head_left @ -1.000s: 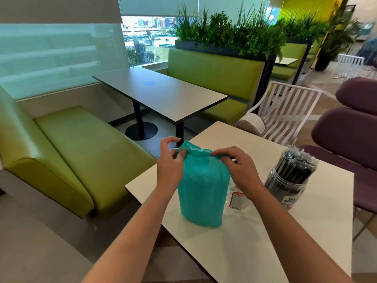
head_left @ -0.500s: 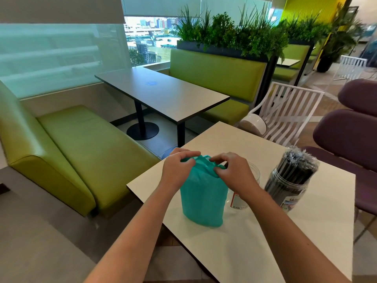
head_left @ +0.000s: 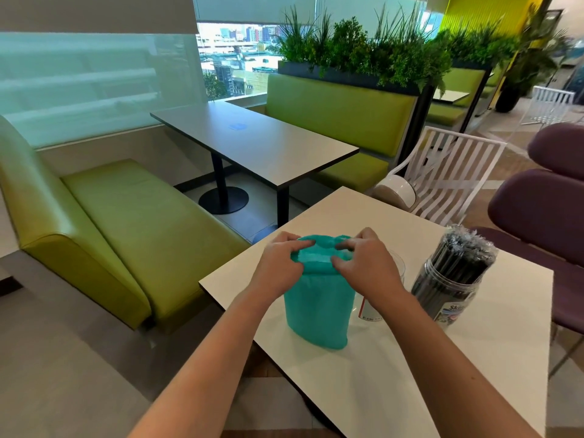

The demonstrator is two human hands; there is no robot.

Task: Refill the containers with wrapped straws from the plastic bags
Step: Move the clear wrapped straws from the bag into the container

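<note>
A teal plastic bag (head_left: pixel 317 306) stands upright on the white table (head_left: pixel 410 374). My left hand (head_left: pixel 279 263) grips the left side of its top rim, fingers curled over the plastic. My right hand (head_left: pixel 363 263) grips the right side of the rim the same way. The bag's top is pushed down and folded between both hands. Behind my right hand stands a clear container (head_left: pixel 376 306) with a red and white label, mostly hidden. To its right a clear jar (head_left: pixel 450 289) holds several dark wrapped straws that stick out of its top.
A white slatted chair (head_left: pixel 448 175) stands past the table's far edge, purple seats (head_left: pixel 543 210) to the right. A green bench (head_left: pixel 126 222) and a grey table (head_left: pixel 252 143) lie to the left. The table's near left corner sits close to my left forearm.
Both hands have moved down and closer together, pushing the bag's top rim down so the bag stands shorter. The jar and the clear container have stayed put.
</note>
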